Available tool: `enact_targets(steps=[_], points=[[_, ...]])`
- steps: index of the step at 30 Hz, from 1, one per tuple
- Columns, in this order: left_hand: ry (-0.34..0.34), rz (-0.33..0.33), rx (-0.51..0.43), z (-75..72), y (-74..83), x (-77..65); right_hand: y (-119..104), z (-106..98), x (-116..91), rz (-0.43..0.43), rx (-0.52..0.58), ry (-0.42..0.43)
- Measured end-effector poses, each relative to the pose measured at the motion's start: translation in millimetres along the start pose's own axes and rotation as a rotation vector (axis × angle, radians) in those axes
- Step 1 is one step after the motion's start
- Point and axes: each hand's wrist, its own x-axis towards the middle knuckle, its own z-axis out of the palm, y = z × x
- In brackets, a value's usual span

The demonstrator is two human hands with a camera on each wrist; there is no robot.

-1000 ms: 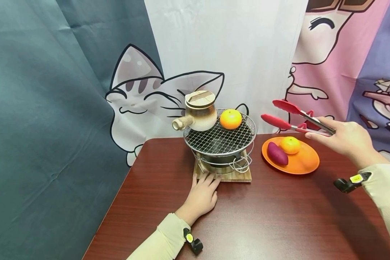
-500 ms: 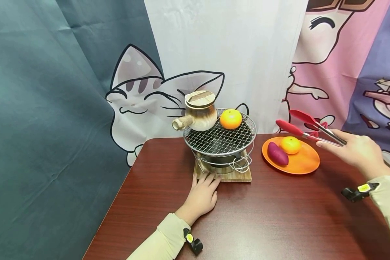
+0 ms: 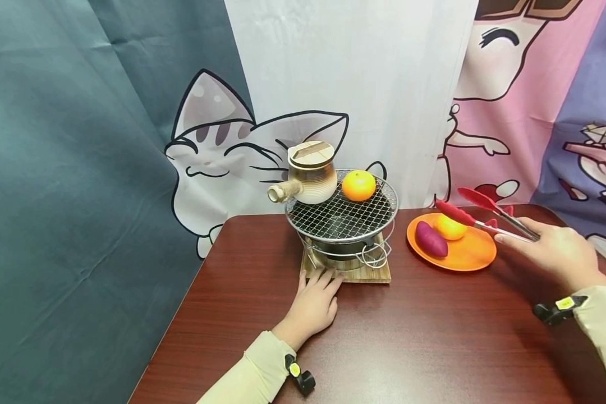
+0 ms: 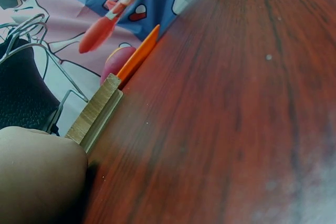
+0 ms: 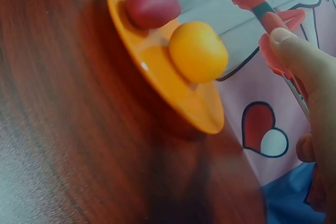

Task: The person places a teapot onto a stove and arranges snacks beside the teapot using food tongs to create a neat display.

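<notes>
My right hand grips red-tipped tongs, whose arms stand apart with nothing between them. The tips hang above an orange plate, one partly in front of the orange fruit on it. Beside that fruit lies a purple sweet potato; both also show in the right wrist view. My left hand rests with fingers extended at the front edge of the wooden base under a small grill. On the round mesh rack sit a second orange fruit and a lidded pot.
The pot's side handle sticks out to the left past the rack. Curled wire loops protrude at the grill's front right. Behind the reddish-brown table hangs a printed curtain.
My right hand has moved right and down with the tongs, bringing their tips from beside the grill to over the orange plate. My left hand stays in place.
</notes>
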Motion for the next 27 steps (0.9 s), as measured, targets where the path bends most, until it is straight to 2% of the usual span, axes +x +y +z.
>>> enact_targets(steps=[14,27], points=[[0.009,0.002,-0.001,1.4,-1.2,0.0,20,14,-12,0.066,-0.065,-0.095],[0.007,-0.002,-0.009,1.7,-1.2,0.6,25,20,-20,0.029,-0.097,-0.132]])
